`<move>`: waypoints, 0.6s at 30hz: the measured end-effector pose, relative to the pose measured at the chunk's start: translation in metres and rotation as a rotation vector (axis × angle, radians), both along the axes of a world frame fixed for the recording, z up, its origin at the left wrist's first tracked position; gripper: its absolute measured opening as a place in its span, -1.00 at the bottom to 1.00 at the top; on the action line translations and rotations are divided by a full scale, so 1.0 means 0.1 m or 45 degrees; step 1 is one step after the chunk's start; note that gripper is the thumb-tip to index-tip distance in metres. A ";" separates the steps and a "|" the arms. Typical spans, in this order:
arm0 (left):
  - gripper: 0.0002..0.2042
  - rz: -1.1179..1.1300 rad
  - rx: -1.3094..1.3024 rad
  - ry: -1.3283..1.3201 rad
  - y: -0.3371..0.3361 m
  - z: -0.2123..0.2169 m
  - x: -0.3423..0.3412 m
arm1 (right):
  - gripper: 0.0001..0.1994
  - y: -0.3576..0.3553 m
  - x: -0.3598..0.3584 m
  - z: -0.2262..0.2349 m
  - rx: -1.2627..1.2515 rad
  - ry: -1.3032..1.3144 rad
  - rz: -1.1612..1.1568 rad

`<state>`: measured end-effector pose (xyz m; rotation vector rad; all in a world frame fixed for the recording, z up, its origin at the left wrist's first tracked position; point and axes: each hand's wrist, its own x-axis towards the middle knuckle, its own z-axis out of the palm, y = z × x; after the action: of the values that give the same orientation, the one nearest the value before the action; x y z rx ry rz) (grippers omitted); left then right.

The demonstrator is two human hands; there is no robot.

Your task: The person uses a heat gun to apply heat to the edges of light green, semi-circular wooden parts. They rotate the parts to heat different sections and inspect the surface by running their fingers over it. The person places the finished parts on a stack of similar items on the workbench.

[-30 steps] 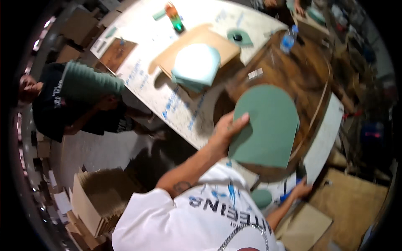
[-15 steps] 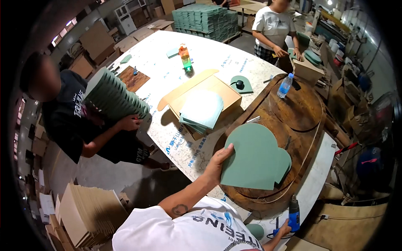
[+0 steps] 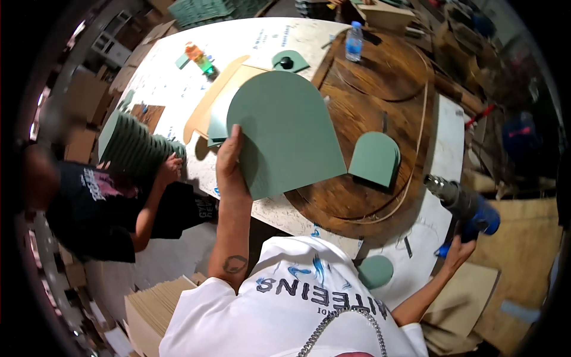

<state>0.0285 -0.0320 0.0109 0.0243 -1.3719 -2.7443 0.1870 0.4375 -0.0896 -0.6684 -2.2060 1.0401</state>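
Observation:
My left hand grips a large green arch-shaped panel by its left edge, thumb on the face. The panel is raised over the table and hides part of a cardboard box and of the panels lying in it. My right hand is closed round the handle of a blue heat gun, whose metal nozzle points left toward the panel, apart from it. Between the two, a small stack of little green arch pieces lies on a dark wooden board.
A clear water bottle stands on the board's far part; an orange-and-green bottle stands farther left. At left a person in black carries a tall stack of green panels. Cardboard sheets are piled at lower left.
The large panel has moved left in my left hand, uncovering the small arch stack. My right hand has lifted the heat gun, its nozzle now turned left. The view has shifted too.

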 end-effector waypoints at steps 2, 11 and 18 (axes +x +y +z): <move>-0.66 0.017 -0.078 0.132 0.05 -0.04 0.02 | -0.60 -0.11 -0.04 0.20 0.096 0.088 -0.072; -0.65 0.159 -0.133 -0.072 0.15 0.02 0.05 | -0.50 -0.19 -0.01 0.53 0.337 0.291 -0.180; -0.66 0.157 -0.081 -0.159 0.14 -0.01 0.06 | -0.57 -0.27 -0.03 0.49 0.525 0.290 -0.236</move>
<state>0.0342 -0.0181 0.0096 0.2719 -1.4348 -2.6367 0.1838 0.4109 -0.0407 -0.5252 -2.0266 0.5152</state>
